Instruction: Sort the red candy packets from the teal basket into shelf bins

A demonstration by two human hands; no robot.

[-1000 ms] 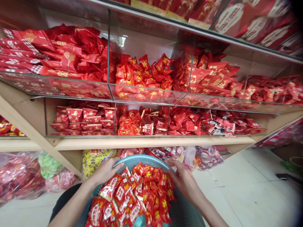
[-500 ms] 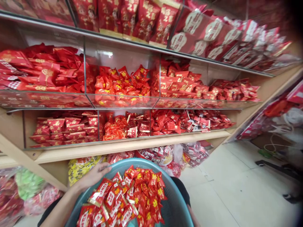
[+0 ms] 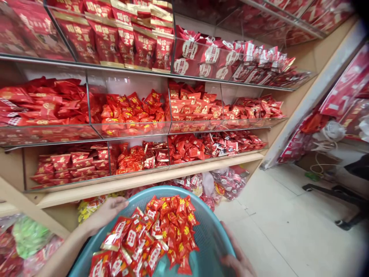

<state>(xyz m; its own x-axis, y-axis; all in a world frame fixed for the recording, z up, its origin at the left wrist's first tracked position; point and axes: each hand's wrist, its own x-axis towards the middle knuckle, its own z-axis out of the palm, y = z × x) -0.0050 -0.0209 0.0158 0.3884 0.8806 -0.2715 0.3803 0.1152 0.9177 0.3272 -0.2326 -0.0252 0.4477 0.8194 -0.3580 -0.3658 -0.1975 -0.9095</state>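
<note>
one near teal basket point(image 3: 206, 227) with two kinds of red packets point(image 3: 175, 223) is held in the fingers of the left hand point(image 3: 111, 209) and right hand point(image 3: 241, 261).

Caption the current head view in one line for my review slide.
Left hand and right hand at the rim of a teal basin of red packets, before shelves stocked with more.
</note>
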